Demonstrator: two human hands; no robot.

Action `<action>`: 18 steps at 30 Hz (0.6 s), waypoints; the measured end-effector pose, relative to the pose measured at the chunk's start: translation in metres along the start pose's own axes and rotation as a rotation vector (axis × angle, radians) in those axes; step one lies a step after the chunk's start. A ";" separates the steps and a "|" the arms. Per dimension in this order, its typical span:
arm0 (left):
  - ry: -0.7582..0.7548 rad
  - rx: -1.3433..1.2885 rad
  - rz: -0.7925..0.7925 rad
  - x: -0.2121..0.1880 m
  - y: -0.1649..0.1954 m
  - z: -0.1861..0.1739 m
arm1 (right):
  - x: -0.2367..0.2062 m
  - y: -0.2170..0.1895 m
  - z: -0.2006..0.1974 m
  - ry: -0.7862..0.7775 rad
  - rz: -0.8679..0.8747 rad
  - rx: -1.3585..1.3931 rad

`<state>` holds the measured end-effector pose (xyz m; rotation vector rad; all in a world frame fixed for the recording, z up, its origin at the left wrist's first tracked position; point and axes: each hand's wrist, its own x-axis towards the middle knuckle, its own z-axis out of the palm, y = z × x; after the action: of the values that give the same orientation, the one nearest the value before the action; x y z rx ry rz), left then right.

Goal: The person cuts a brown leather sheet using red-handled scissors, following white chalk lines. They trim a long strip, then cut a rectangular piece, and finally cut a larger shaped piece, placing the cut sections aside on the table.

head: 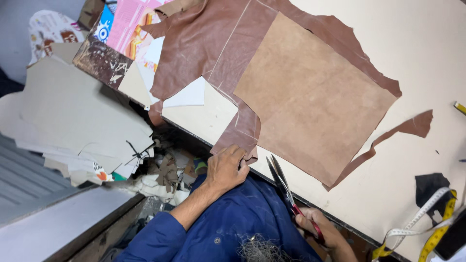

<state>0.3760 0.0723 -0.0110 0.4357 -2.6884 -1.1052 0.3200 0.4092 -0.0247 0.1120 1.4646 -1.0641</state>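
Brown leather hide (pixel 204 43), smooth and ragged-edged, lies on the pale table (pixel 427 43) with a square tan suede panel (pixel 310 97) folded over it. At the hide's near corner, the left hand (pixel 225 167) pinches the leather. Beside that corner, the right hand (pixel 323 233) grips red-handled scissors (pixel 286 187), blades slightly parted.
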 end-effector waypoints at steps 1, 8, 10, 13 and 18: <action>-0.050 -0.023 0.001 0.007 -0.005 -0.007 | 0.005 0.001 0.014 0.007 -0.064 0.059; -0.300 -0.122 0.086 0.030 -0.026 -0.041 | 0.072 -0.011 0.134 0.048 -0.466 0.530; -0.319 -0.103 0.138 0.034 -0.031 -0.044 | 0.089 -0.019 0.159 0.188 -0.497 0.476; -0.325 -0.078 0.174 0.041 -0.038 -0.042 | 0.105 -0.031 0.177 0.268 -0.519 0.529; -0.346 -0.067 0.200 0.042 -0.047 -0.038 | 0.102 -0.036 0.174 0.240 -0.549 0.608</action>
<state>0.3573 0.0014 -0.0145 -0.0424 -2.8898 -1.3071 0.4019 0.2237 -0.0577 0.2863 1.3659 -1.9858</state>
